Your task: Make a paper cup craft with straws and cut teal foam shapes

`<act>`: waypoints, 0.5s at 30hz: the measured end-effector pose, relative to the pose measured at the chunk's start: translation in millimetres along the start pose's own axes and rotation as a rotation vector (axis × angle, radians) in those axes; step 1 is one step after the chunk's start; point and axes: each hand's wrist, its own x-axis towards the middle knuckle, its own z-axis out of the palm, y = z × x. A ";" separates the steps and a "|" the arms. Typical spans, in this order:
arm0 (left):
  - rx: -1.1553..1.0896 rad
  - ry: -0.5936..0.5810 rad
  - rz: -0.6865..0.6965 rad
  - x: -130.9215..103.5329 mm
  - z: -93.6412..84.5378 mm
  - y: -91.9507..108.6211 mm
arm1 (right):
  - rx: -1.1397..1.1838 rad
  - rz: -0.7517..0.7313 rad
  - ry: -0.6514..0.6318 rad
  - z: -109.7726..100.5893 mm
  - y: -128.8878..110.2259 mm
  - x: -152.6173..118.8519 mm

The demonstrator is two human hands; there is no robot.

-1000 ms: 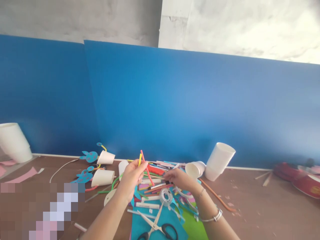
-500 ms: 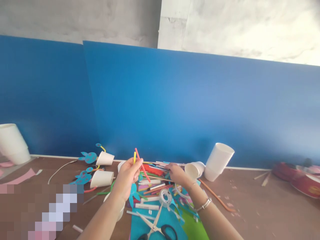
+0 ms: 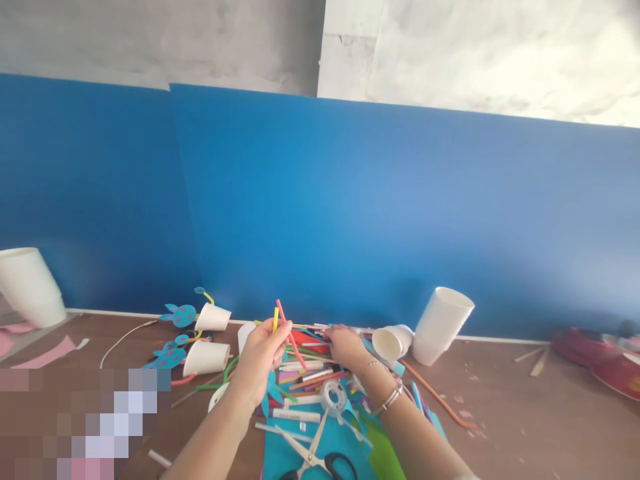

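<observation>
Raised over the left side of the craft pile, my left hand (image 3: pixel 263 357) pinches a pink straw (image 3: pixel 291 335) and a short yellow straw (image 3: pixel 275 319), which cross near the thumb. My right hand (image 3: pixel 346 345) reaches into the back of the pile, fingers down among straws and sticks beside a red piece (image 3: pixel 299 339); its fingertips are partly hidden, so any hold is unclear. Nearer to me are a clear tape roll (image 3: pixel 333 398), white markers (image 3: pixel 297 415) and open scissors (image 3: pixel 311 459) on blue paper (image 3: pixel 280 448).
White paper cups (image 3: pixel 443 325) stand stacked at the right, beside a tipped cup (image 3: pixel 393 343). At the left lie cups (image 3: pixel 206 358) with blue rabbit cutouts (image 3: pixel 181 315). Another cup stack (image 3: pixel 31 287) stands far left. An orange pipe cleaner (image 3: pixel 437 392) and red object (image 3: pixel 617 370) are at the right.
My right hand has shifted slightly left and back within the pile. My left hand keeps both straws, almost unmoved. The whole view has shifted slightly.
</observation>
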 end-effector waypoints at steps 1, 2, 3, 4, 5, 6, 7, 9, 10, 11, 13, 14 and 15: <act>0.002 0.000 0.001 0.1 0.2 -0.7 | 0.021 0.001 0.001 -0.2 0.5 0.7; 0.003 0.000 0.002 0.1 0.3 -1.3 | 0.048 0.004 0.009 -0.8 0.6 1.7; 0.004 -0.001 0.002 -0.1 0.6 -1.6 | 0.083 0.007 0.025 -2.3 0.0 2.8; 0.005 -0.003 0.002 -0.5 1.0 -1.7 | 0.127 0.010 0.047 -4.7 -1.2 3.4; 0.007 -0.004 0.002 -1.0 1.7 -1.8 | 0.181 0.011 0.073 -8.2 -3.1 3.4; 0.011 -0.007 0.001 -1.7 2.5 -1.9 | 0.243 0.012 0.101 -12.5 -5.8 2.1; 0.018 -0.010 -0.003 -2.6 3.6 -2.2 | 0.311 0.009 0.126 -17.4 -9.2 -0.5; 0.036 -0.016 -0.012 -4.3 6.3 -3.2 | 0.450 -0.003 0.155 -27.8 -17.3 -10.1; 0.044 -0.018 -0.017 -5.0 7.8 -3.9 | 0.516 -0.018 0.155 -32.6 -21.3 -16.5; 0.050 -0.019 -0.024 -5.6 9.0 -4.6 | 0.572 -0.035 0.149 -36.5 -24.7 -23.2; 0.059 -0.018 -0.030 -6.0 10.3 -5.3 | 0.826 -0.086 0.077 -41.6 -27.9 -35.2; 0.062 -0.019 -0.034 -5.7 10.1 -5.0 | 0.924 -0.093 0.044 -42.5 -27.2 -39.3; 0.063 -0.018 -0.033 -5.3 9.4 -4.2 | 0.955 -0.079 0.030 -42.5 -24.7 -41.6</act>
